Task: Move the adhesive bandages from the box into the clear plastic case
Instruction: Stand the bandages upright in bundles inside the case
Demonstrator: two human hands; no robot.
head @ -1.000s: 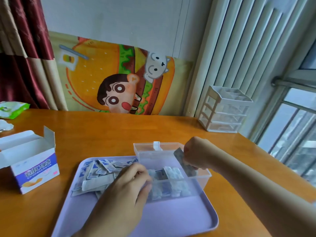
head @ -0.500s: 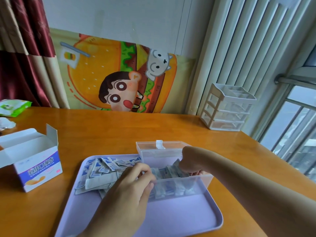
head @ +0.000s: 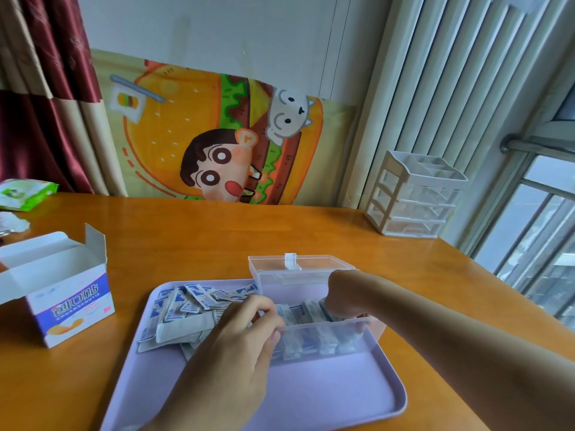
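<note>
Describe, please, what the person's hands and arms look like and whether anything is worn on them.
Both forearms are bare; no sleeve shows in view. The left hand and the right hand wear no gloves, and no rings, watch or bracelets are visible. The nails that show on the left fingers look short and unpainted.

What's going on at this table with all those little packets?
A person is sorting adhesive bandages into a clear plastic case that sits open on a lilac tray. The right hand is down inside the case among the bandages standing there, while the left hand rests at the case's near left corner. A loose pile of bandages waits on the tray beside the case, and the opened cardboard box stands off to the left on the wooden table.
</note>
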